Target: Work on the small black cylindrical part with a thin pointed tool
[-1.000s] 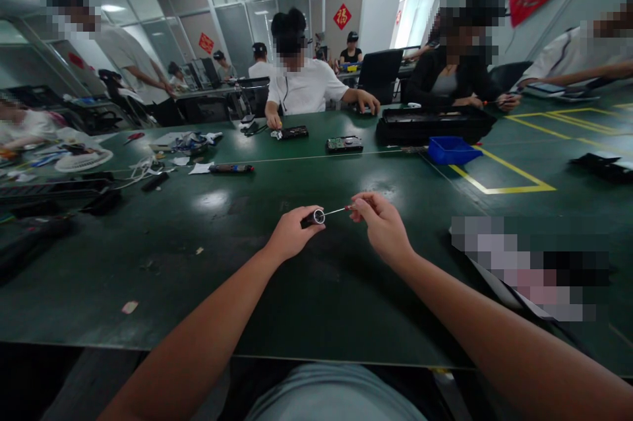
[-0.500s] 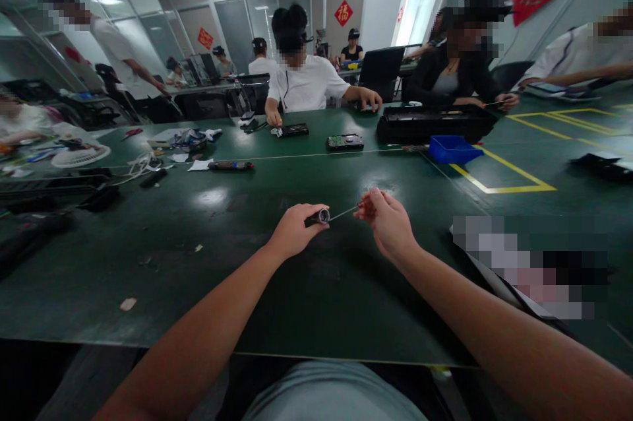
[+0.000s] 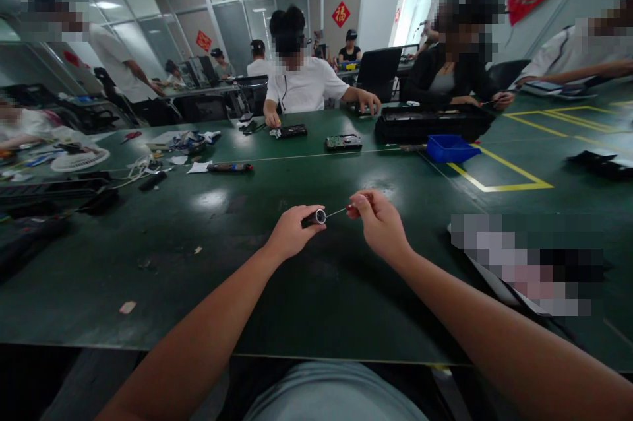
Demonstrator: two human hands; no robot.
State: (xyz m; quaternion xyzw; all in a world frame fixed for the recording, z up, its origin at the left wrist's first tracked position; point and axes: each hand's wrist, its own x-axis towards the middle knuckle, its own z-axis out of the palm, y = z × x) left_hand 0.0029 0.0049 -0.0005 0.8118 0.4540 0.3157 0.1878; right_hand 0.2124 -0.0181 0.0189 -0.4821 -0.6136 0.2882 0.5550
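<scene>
Above the near part of the green table, my left hand (image 3: 291, 231) is wrapped round a small black flashlight-like tube (image 3: 315, 217). Its round, silver-rimmed end faces toward me and to the right. My right hand (image 3: 378, 220) pinches a thin metal rod (image 3: 337, 212) between thumb and fingers. The rod slants down to the left, its far tip at the rim of the tube; whether it enters the opening I cannot tell. Fingers hide the rod's other end.
A hard drive (image 3: 343, 142), a blue bin (image 3: 452, 148) and a long black case (image 3: 432, 123) lie farther back. A dark pen-like tool (image 3: 230, 167) and cables (image 3: 133, 170) are on the left. A partly blurred flat item (image 3: 487, 269) lies right. A co-worker in white (image 3: 306, 88) sits opposite.
My right hand has moved left, closer to the tube, and less of the rod shows between the hands. My left hand keeps its hold on the tube.
</scene>
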